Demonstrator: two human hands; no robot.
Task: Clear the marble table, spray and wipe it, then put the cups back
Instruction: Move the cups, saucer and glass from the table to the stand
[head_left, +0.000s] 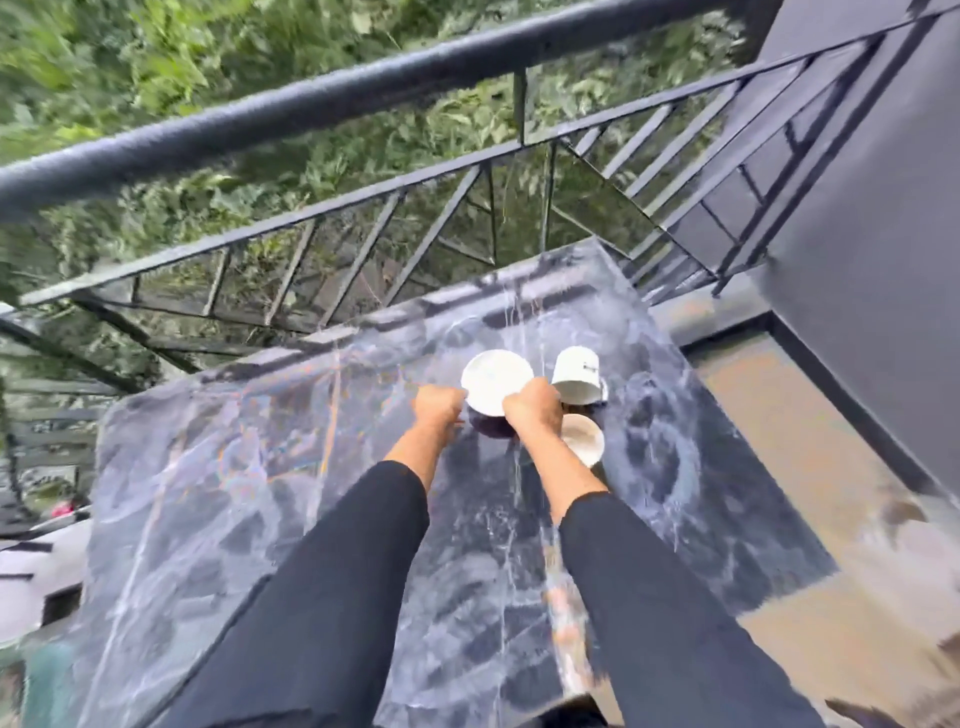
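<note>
Three cups cluster on the far part of the table (260, 467). The large cup (496, 382) sits between the left grip (439, 408) and the right grip (535, 410). The mug (575, 371) (tilted) is just right of it, with the small cup (583, 440) before the mug. A railing (311, 218) runs behind the table.

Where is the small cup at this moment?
In the head view, the small cup stands on the marble table, right of centre, beside the right hand and nearer than the white mug.
</note>
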